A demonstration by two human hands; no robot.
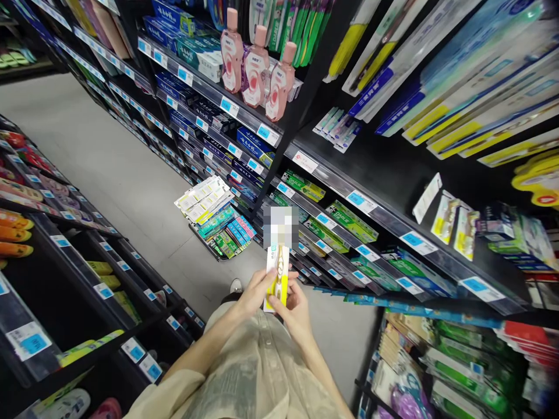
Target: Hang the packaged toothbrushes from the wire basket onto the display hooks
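A packaged toothbrush [279,273] in a white and yellow pack stands upright in front of my body, its top end blurred out. Both hands grip its lower part. My left hand [257,291] pinches the left edge, thumb on the front. From the right side, my right hand [294,299] holds the pack with its thumb across the front near the bottom; some fingers are behind it. Similar toothbrush packs [445,215] stand on the shelf to the right, and more toothbrush packs [484,99] hang above them.
Stacked packs [203,198] and toothpaste boxes [227,241] lie in a low dark container on the floor ahead. Three pink mouthwash bottles [256,67] stand on the upper shelf. Shelving with slippers [15,233] lines the left; bagged goods [463,372] fill the lower right. Grey floor [109,169] runs between.
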